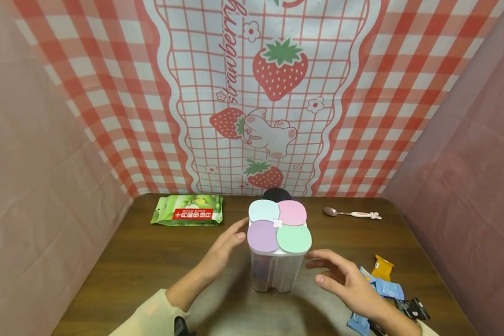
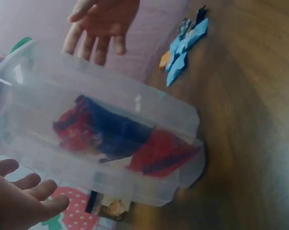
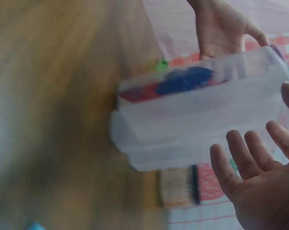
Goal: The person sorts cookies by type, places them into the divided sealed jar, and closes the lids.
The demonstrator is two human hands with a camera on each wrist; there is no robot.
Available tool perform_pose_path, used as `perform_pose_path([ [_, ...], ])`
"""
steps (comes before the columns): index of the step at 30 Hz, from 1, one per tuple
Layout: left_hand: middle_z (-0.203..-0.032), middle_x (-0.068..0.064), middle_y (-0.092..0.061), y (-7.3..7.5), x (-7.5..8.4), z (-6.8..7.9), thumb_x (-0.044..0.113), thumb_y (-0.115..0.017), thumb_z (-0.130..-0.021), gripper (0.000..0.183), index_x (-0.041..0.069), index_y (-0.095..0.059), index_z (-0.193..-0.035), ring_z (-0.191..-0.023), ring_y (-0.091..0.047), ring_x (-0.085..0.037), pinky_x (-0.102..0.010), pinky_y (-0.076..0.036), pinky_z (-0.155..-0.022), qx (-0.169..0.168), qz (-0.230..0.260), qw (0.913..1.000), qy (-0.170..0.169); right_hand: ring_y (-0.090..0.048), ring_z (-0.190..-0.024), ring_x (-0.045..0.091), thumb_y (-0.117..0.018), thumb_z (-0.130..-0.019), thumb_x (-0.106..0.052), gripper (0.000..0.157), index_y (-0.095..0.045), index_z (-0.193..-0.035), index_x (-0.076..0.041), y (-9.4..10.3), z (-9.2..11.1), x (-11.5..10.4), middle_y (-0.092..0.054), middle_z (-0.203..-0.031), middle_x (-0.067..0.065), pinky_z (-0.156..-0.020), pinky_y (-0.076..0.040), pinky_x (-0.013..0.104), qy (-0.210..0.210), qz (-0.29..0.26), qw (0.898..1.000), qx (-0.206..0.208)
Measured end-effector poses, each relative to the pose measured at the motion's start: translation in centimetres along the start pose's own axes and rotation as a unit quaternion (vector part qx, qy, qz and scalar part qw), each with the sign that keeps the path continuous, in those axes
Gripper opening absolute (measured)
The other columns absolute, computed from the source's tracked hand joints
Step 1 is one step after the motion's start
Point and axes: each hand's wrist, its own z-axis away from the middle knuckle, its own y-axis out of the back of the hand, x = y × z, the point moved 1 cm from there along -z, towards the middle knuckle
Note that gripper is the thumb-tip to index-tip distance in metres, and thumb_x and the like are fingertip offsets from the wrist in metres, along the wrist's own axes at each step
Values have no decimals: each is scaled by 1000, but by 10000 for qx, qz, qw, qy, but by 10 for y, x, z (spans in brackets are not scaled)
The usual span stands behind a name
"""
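A clear plastic storage container (image 1: 275, 275) stands upright in the middle of the table. Its lid has four-petal-like flaps in pale blue, pink, purple (image 1: 262, 237) and green. Through its wall show red and blue packets (image 2: 121, 135) in one compartment. My left hand (image 1: 220, 252) is at the container's left side, fingers extended, tips right beside the lid's edge. On the other side my right hand (image 1: 346, 282) hovers with fingers loosely bent and spread, its fingertips near the lid's corner. Neither hand grips anything.
Small wrapped packets in blue (image 1: 388, 289), orange (image 1: 382, 268) and black lie under and beside the right forearm. A green wipes pack (image 1: 189, 210) is at the back left, a spoon (image 1: 353, 213) at the back right. Behind the container stands a jar with a black lid (image 1: 277, 193).
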Motion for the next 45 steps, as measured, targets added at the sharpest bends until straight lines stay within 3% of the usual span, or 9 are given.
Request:
perform_pose_path([
  [4, -161, -24, -34, 7, 8, -5, 31, -55, -101, 72, 1, -27, -160, -147, -37, -43, -60, -34, -118, -338, -172, 9984, -424, -65, -113, 21, -67, -91, 12, 48, -58, -135, -5, 12, -12, -18, -63, -127, 13, -85, -59, 29, 600, 564, 9959, 362],
  [9, -167, -17, -26, 10, 22, -10, 51, -73, -91, 98, 8, -21, -162, -152, -30, -38, -59, -25, -123, -511, -647, 9930, -844, -63, -110, 19, -79, -75, 16, 56, -65, -127, -2, 23, -30, -41, -64, -125, 13, -82, -57, 26, 1534, 1238, 9782, 658],
  [12, -167, -14, -24, 9, 29, -12, 55, -78, -85, 108, 10, -18, -163, -153, -29, -33, -58, -24, -124, -573, -918, 9903, -873, -63, -111, 18, -86, -68, 12, 62, -67, -125, -5, 28, -41, -51, -65, -126, 10, -80, -56, 26, 1791, 1670, 9670, 703],
  [16, -166, -10, -22, 7, 32, -13, 56, -84, -79, 116, 15, -16, -164, -152, -29, -28, -55, -26, -124, -569, -1240, 9880, -728, -62, -114, 16, -92, -66, 4, 66, -67, -126, -8, 32, -53, -52, -65, -127, 9, -80, -56, 27, 1869, 1948, 9613, 547],
  [25, -160, -8, -29, 12, 32, -18, 48, -90, -74, 119, 15, -20, -163, -146, -33, -25, -55, -30, -121, -678, -1555, 9823, -793, -61, -112, 13, -93, -73, -9, 58, -70, -125, -15, 32, -61, -48, -67, -126, 2, -85, -54, 26, 1616, 2152, 9628, 233],
  [30, -158, -6, -31, 13, 31, -21, 47, -91, -73, 115, 17, -24, -161, -142, -36, -24, -55, -32, -120, -709, -1265, 9861, -812, -62, -110, 13, -92, -75, -11, 51, -72, -122, -17, 32, -64, -48, -66, -124, -1, -89, -51, 21, 1498, 2205, 9637, 151],
  [38, -150, -9, -37, 11, 24, -24, 47, -93, -72, 110, 17, -31, -157, -134, -48, -26, -48, -45, -111, -609, -768, 9896, -1049, -62, -111, 13, -92, -76, -13, 44, -75, -116, -19, 32, -66, -47, -67, -122, -2, -92, -50, 16, 1453, 2315, 9618, 175],
  [42, -150, -10, -37, 10, 21, -25, 47, -93, -71, 111, 12, -31, -157, -134, -47, -28, -45, -49, -105, -558, -596, 9906, -1098, -64, -107, 12, -94, -72, -13, 45, -76, -113, -20, 32, -68, -46, -69, -119, -3, -92, -49, 15, 1655, 2360, 9571, 293],
  [45, -151, -8, -37, 10, 20, -25, 48, -93, -71, 111, 14, -32, -157, -134, -45, -27, -45, -50, -102, -516, -579, 9915, -1047, -68, -104, 13, -96, -67, -10, 48, -77, -110, -20, 32, -69, -44, -72, -115, -3, -105, -45, 18, 1921, 2375, 9509, 494],
])
